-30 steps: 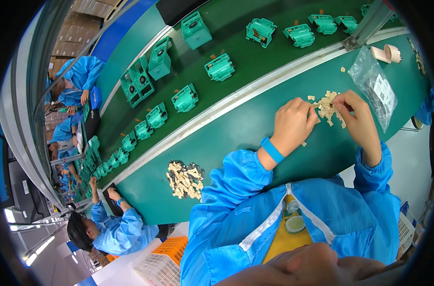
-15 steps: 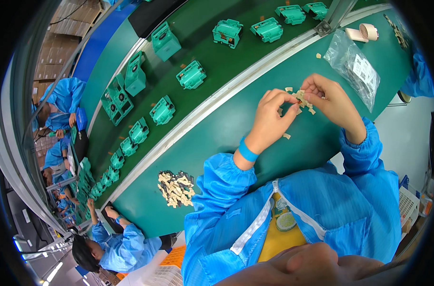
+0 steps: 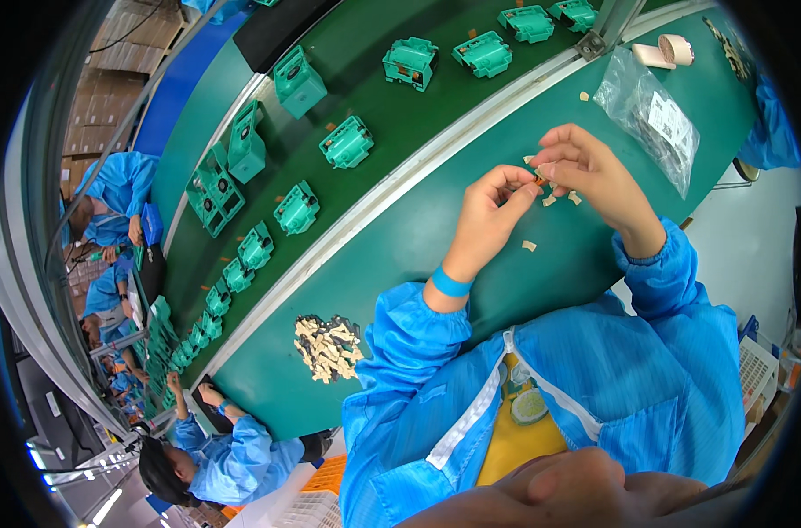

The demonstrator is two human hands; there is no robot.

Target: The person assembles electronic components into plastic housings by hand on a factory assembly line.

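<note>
My left hand (image 3: 493,207) and my right hand (image 3: 587,172) meet over the green work table, with thumbs and fingertips pinched together. Between the fingertips is a tiny orange-brown piece (image 3: 540,179), too small to name. Both hands touch it or nearly so. Under and beside the right fingers lie several small cream-coloured pieces (image 3: 574,198), partly hidden by the hand. A single cream piece (image 3: 529,245) rests nearer to me. To the left, by my sleeve, is a larger pile of cream and black pieces (image 3: 326,348).
Beyond a metal rail (image 3: 391,185), a green conveyor belt carries several turquoise plastic housings (image 3: 346,143). A clear plastic bag (image 3: 651,119) with a white label and a cream handheld device (image 3: 664,53) lie at the right. A co-worker (image 3: 233,458) sits at the left; others are farther off.
The housings on the belt have shifted slightly left. My hands stay together and have moved a little; the right fingers are raised somewhat and cover fewer cream pieces.
</note>
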